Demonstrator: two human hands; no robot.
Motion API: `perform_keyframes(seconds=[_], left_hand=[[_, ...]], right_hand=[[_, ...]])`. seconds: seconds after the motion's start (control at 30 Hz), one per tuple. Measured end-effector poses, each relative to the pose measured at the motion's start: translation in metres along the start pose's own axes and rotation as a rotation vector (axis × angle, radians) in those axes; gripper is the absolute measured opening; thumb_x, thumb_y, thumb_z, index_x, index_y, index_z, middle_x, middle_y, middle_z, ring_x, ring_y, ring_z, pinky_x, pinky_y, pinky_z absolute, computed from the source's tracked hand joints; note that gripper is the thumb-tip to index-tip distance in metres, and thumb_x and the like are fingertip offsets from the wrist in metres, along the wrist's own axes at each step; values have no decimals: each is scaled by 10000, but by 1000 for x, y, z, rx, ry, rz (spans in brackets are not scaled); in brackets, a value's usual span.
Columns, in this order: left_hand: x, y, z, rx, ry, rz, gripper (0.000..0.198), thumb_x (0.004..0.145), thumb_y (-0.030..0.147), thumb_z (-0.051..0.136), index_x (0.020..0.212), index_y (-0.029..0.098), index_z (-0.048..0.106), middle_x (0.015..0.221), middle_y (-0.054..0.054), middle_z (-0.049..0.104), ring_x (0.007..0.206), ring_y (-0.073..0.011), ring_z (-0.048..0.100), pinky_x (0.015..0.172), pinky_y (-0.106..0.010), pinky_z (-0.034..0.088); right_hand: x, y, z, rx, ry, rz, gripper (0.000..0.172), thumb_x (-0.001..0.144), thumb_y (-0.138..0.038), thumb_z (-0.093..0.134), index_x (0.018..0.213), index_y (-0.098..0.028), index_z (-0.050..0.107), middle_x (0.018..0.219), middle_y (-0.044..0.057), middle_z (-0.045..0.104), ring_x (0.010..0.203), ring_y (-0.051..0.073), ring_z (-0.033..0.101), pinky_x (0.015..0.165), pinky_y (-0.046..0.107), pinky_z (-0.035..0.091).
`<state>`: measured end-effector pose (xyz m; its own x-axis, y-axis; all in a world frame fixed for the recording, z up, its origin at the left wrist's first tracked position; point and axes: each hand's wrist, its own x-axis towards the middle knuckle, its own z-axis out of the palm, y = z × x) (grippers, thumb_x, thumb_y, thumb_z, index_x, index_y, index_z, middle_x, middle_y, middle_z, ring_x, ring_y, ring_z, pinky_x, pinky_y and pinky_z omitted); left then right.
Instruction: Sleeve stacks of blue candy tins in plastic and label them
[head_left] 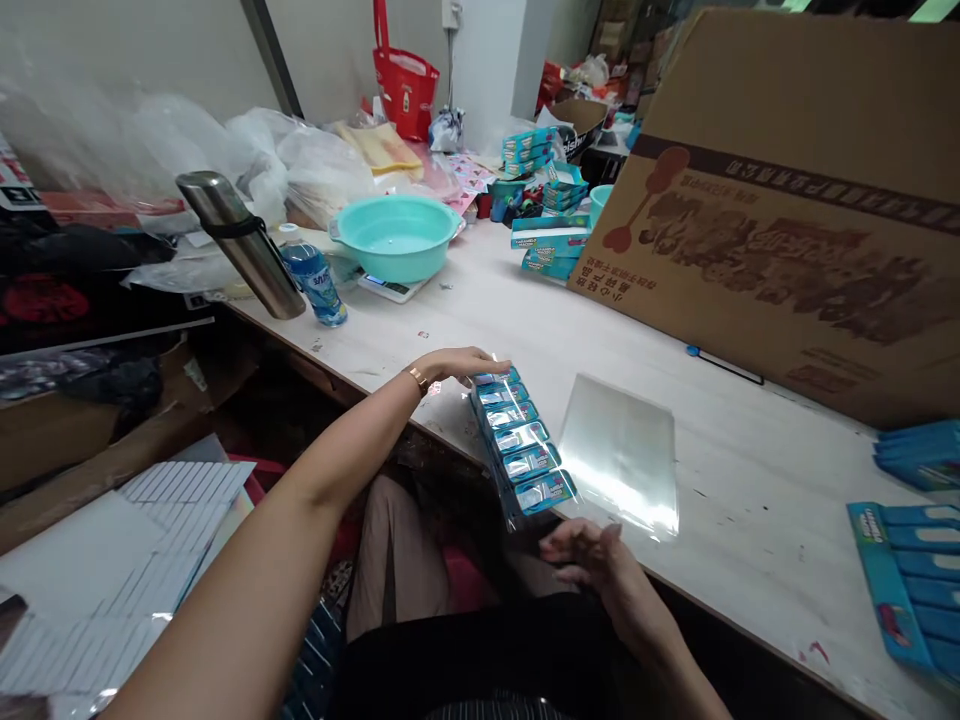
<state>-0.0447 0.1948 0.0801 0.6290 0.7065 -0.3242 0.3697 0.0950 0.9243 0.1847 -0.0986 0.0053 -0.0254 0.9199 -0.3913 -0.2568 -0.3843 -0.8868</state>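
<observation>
A row of several small blue boxes [520, 437] sits in clear, shiny film and leans over the table's front edge. My left hand [465, 363] grips its far end, the thumb lying across the top and the other fingers partly hidden. Just off the near end is my right hand [600, 562], slightly blurred, with loosely bent fingers apart and nothing visible in them. To the right of the pack, a stack of clear film sheets [621, 450] lies flat on the white table [720, 570], reflecting light.
Blue display boxes [911, 580] stand at the right edge. A large cardboard box [787, 230] fills the back right. At the back left are a turquoise basin [399, 238] on a scale, a steel flask [244, 245] and a blue-labelled bottle [315, 283]. Papers [127, 560] lie lower left.
</observation>
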Motion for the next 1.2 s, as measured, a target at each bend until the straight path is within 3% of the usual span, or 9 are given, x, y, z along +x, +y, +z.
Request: perform_keyframes(seconds=[0.13,0.23,0.37,0.47,0.53,0.67,0.83,1.07,1.2], left_hand=[[4,0,11,14,2,-33,229,527,249,874,693,161,743,643,-77,700,539,-184,584,476,-252,393],[-8,-10,8,-234,254,41,192,601,292,842,697,162,737,578,-59,641,596,-220,614,566,-296,471],[-49,-25,-25,-453,703,142,177,721,338,752,704,163,733,575,-50,598,696,-245,644,678,-359,516],[-104,-29,-67,-469,862,101,152,733,310,735,725,158,744,623,-53,627,731,-253,662,690,-373,527],[-148,-28,-96,-435,855,43,111,681,250,775,725,151,748,642,-52,649,716,-260,673,678,-372,538],[-227,-41,-139,-223,660,-124,217,509,144,878,679,122,745,666,-83,693,625,-264,670,602,-347,538],[-257,-122,-184,-136,634,-275,234,514,264,877,657,146,734,673,-71,712,594,-211,647,575,-308,541],[-211,-274,-253,-142,571,-433,247,591,298,828,764,152,729,698,-15,689,681,-177,633,672,-292,545],[-190,-350,-285,-92,555,-560,187,581,221,839,632,122,689,600,-6,619,690,-202,616,707,-307,532]], right_hand=[[25,-3,34,90,191,-74,661,571,-854,693,629,-196,663,783,83,724,794,237,680,712,349,572],[37,-9,44,99,255,-134,492,643,-686,788,658,-205,684,713,33,691,708,202,645,684,327,574],[36,-10,67,142,144,-159,344,718,-558,798,699,-231,693,713,11,662,716,190,643,693,319,587],[38,-9,110,175,-1,-146,338,751,-516,786,634,-235,640,712,6,642,752,184,648,781,345,598],[42,-6,151,194,-97,-115,349,735,-517,800,632,-226,636,700,0,630,744,173,639,836,357,590],[62,12,231,246,-331,20,382,675,-530,844,637,-218,628,675,-19,613,713,157,628,837,330,572],[125,65,291,239,-475,159,390,663,-545,845,684,-205,657,705,-17,651,721,153,648,894,341,552],[239,165,327,55,-394,328,481,563,-565,876,811,-182,724,819,8,723,872,208,701,989,389,517],[280,222,341,-20,-396,484,585,620,-668,794,938,-179,759,991,67,762,1045,244,678,1002,377,489]])
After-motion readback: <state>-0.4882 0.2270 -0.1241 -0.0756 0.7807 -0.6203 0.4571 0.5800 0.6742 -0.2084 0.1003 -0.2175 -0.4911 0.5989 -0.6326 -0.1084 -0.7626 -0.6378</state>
